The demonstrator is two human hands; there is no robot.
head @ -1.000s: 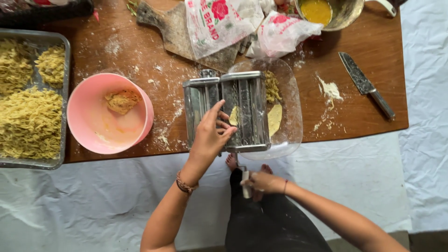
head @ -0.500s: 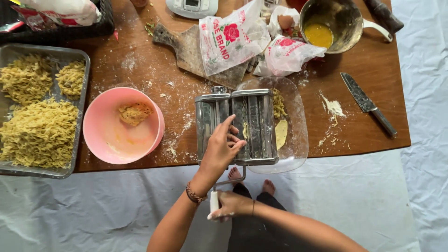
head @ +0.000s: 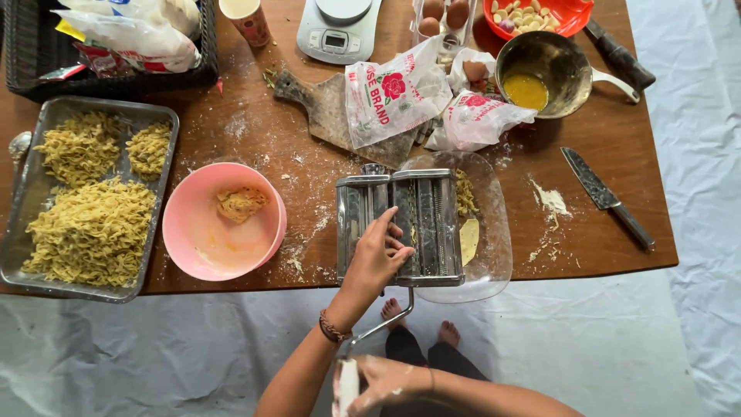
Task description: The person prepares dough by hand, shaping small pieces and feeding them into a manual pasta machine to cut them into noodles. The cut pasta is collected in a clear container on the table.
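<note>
Steel crank handle (head: 349, 384) sits nearest the person, below the near edge of the wooden table (head: 231, 139). The right hand (head: 378, 382) is wrapped around its pale grip, and the thin arm of the crank runs up to the pasta machine (head: 401, 224). The left hand (head: 376, 259) lies on top of that machine near the table's near edge, fingers spread loosely over the rollers, pressing down and closed on nothing.

Those fingertips lie close to the rollers; I judge that a turn of the crank could nip them if they creep inward. The machine stands close to the near edge, and I cannot see a clamp, so a hard pull on the handle might tip or drag it off.

Just beside it, on the person's right, a clear glass dish (head: 494, 255) holds a yellow dough sheet (head: 468, 239) and some cut strands; its near rim overhangs the table edge, and a knock could send it down.

A pink bowl (head: 204, 243) with a lump of dough stands on the other side, and a metal tray (head: 19, 232) of noodles fills the near left corner. A knife (head: 606, 197) lies towards the right edge, its blade bare. Farther back, a pan (head: 548, 58) of beaten egg could spill if jostled.
</note>
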